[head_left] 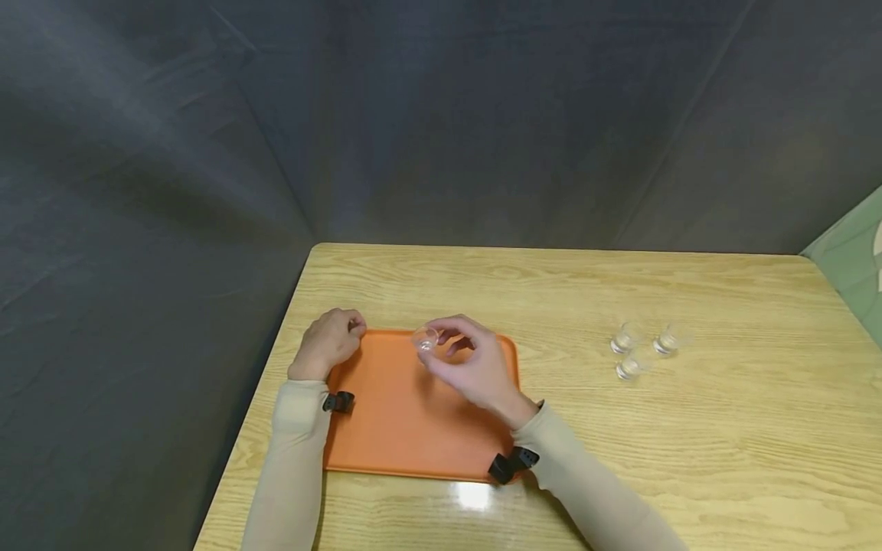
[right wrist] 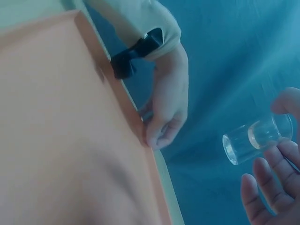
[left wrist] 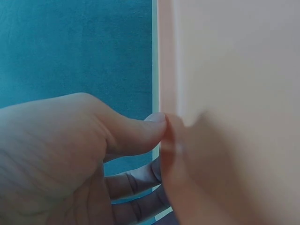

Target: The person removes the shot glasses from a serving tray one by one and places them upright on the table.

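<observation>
My right hand (head_left: 475, 366) pinches a small clear shot glass (head_left: 425, 340) between thumb and fingertips, above the far part of an orange tray (head_left: 406, 436). In the right wrist view that glass (right wrist: 243, 143) is tilted, thumb on one side and fingers on the other. At the tray's far left corner, my left hand (head_left: 327, 346) grips the rim. The left wrist view shows the left thumb (left wrist: 145, 129) on the rim and the other fingers outside it, their tips partly hidden.
Three more small clear glasses (head_left: 628, 338) stand grouped on the wooden table (head_left: 744, 428), right of the tray. A dark cloth (head_left: 482, 130) hangs behind the table and along its left side. Something green (head_left: 850, 260) shows at the far right.
</observation>
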A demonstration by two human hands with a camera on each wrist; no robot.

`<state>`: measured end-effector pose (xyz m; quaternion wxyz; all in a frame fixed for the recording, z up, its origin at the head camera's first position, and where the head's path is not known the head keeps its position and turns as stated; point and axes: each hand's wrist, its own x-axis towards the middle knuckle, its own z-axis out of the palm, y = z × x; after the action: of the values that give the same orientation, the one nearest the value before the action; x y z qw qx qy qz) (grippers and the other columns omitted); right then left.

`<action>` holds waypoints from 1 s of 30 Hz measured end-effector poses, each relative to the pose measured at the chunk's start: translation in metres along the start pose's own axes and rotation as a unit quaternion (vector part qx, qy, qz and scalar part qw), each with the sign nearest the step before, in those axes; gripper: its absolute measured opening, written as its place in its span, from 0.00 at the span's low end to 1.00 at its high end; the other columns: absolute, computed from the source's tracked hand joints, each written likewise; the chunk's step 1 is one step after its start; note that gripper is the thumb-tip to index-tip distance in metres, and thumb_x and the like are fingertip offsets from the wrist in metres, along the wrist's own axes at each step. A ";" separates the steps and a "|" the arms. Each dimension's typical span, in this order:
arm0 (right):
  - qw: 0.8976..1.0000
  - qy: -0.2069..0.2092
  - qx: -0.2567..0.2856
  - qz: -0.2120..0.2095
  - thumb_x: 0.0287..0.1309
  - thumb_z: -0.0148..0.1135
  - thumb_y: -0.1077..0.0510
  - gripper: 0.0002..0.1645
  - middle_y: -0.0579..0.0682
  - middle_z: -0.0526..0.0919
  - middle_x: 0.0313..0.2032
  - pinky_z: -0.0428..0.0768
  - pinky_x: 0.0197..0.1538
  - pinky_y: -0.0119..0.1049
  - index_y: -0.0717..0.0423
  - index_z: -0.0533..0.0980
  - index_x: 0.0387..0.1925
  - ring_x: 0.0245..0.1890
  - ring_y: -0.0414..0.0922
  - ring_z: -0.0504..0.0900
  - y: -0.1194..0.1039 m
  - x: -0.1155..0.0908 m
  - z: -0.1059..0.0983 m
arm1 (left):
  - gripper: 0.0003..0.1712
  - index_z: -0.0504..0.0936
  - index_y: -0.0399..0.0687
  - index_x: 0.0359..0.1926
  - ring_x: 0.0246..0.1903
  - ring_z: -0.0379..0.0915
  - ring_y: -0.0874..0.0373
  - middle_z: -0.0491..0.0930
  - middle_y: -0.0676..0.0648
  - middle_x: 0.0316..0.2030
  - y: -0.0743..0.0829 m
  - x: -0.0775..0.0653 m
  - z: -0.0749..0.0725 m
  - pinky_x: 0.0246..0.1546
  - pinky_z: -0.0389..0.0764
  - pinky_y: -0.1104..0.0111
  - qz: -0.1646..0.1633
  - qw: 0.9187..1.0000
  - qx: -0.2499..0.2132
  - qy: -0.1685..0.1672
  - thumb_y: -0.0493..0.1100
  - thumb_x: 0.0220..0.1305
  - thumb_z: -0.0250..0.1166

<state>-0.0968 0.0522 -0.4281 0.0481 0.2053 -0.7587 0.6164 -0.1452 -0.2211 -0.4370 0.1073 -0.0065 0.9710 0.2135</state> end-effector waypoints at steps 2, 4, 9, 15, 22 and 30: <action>1.000 0.009 -0.004 -0.012 0.58 0.79 0.58 0.19 0.49 0.89 0.47 0.86 0.45 0.39 0.51 0.86 0.52 0.44 0.51 0.86 0.000 -0.001 -0.006 | 0.12 0.87 0.48 0.49 0.34 0.75 0.50 0.85 0.43 0.42 0.000 0.000 0.000 0.37 0.74 0.59 0.000 1.000 0.001 0.002 0.44 0.81 0.58; 1.000 0.018 -0.007 -0.018 0.58 0.78 0.59 0.19 0.50 0.89 0.46 0.86 0.45 0.38 0.51 0.86 0.52 0.44 0.49 0.85 0.002 -0.003 -0.013 | 0.12 0.87 0.48 0.49 0.33 0.74 0.50 0.85 0.43 0.42 0.000 -0.001 0.000 0.37 0.73 0.59 0.000 1.000 0.000 0.004 0.44 0.81 0.58; 0.999 0.046 -0.011 -0.025 0.57 0.78 0.63 0.20 0.52 0.89 0.46 0.85 0.43 0.36 0.53 0.86 0.52 0.42 0.46 0.84 0.009 -0.008 -0.032 | 0.12 0.87 0.47 0.48 0.33 0.74 0.50 0.85 0.42 0.42 0.001 -0.001 0.001 0.36 0.73 0.59 -0.001 1.000 -0.004 0.002 0.44 0.81 0.58; 0.995 0.094 -0.028 -0.030 0.55 0.78 0.67 0.20 0.54 0.90 0.43 0.85 0.39 0.36 0.56 0.87 0.50 0.38 0.51 0.86 0.015 -0.016 -0.057 | 0.12 0.87 0.48 0.49 0.33 0.74 0.50 0.85 0.43 0.43 0.001 -0.001 0.001 0.37 0.74 0.59 -0.005 1.000 -0.003 0.000 0.44 0.82 0.58; 0.989 0.141 -0.032 -0.042 0.53 0.75 0.73 0.20 0.50 0.90 0.43 0.84 0.39 0.29 0.60 0.87 0.49 0.37 0.40 0.85 0.022 -0.026 -0.085 | 0.11 0.87 0.48 0.48 0.33 0.74 0.50 0.85 0.43 0.42 0.001 -0.002 0.000 0.37 0.74 0.59 -0.006 1.000 -0.003 0.000 0.44 0.82 0.58; 0.984 0.170 -0.044 -0.040 0.52 0.74 0.76 0.22 0.40 0.88 0.44 0.82 0.40 0.24 0.64 0.86 0.50 0.37 0.35 0.84 0.023 -0.039 -0.120 | 0.11 0.87 0.47 0.48 0.34 0.75 0.50 0.85 0.43 0.42 0.002 -0.002 0.001 0.39 0.74 0.58 0.002 1.000 0.001 0.007 0.44 0.81 0.58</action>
<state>-0.0912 0.1803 -0.4339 0.2104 0.1256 -0.7570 0.6057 -0.1436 -0.2189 -0.4366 0.1001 -0.0064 0.9719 0.2128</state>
